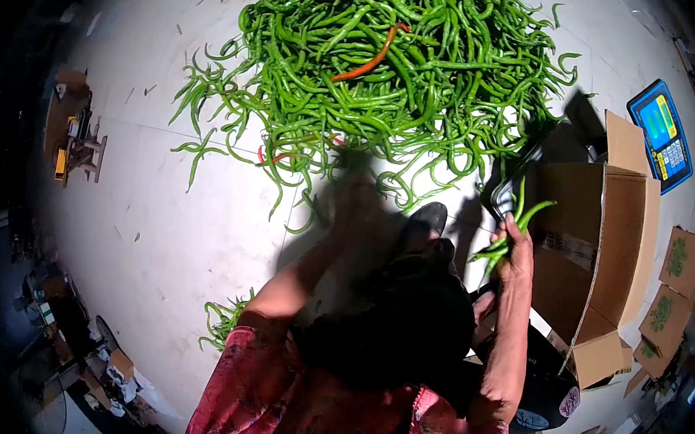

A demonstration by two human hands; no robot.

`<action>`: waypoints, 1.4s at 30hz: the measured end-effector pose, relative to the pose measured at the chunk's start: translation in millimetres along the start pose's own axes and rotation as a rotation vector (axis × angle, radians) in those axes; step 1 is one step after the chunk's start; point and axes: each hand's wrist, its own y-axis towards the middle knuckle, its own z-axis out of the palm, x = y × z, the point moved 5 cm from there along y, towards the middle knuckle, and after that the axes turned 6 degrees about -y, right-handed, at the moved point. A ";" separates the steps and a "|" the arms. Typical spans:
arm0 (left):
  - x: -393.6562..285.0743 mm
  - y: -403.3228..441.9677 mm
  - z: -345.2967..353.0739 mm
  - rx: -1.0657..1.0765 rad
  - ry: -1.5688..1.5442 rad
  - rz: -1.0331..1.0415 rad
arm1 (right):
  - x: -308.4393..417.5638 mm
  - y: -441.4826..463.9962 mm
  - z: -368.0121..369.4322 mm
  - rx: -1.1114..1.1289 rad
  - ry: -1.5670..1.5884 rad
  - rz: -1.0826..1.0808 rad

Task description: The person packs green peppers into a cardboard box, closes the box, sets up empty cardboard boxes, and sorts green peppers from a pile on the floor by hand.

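My right hand (518,251) is closed around a few long green chili peppers (532,212), held up beside the open cardboard box (613,246). My left hand (356,187) reaches to the near edge of a large heap of green chili peppers (350,78); deep shadow hides its fingers, so I cannot see whether it grips anything. One long red chili pepper (369,64) lies on top of the heap. Loose peppers are scattered along the heap's near side, close to my left hand.
A blue scale display with a keypad (662,136) stands behind the box. A smaller bunch of green peppers (225,320) lies by my left elbow. Flattened cardboard with green prints (671,300) is at far right. Dark clutter lines the left edge.
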 end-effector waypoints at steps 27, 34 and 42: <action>27.7 -61.9 -84.6 0.277 -0.472 -0.595 | -48.8 -3.7 10.4 0.068 -0.062 0.100; 35.6 -29.0 -55.6 -0.057 -0.398 -0.239 | -35.8 -12.9 43.5 0.072 -0.180 0.060; 191.8 41.5 -66.9 -0.230 -0.127 -0.519 | -51.7 -13.9 7.0 -0.015 -0.151 0.046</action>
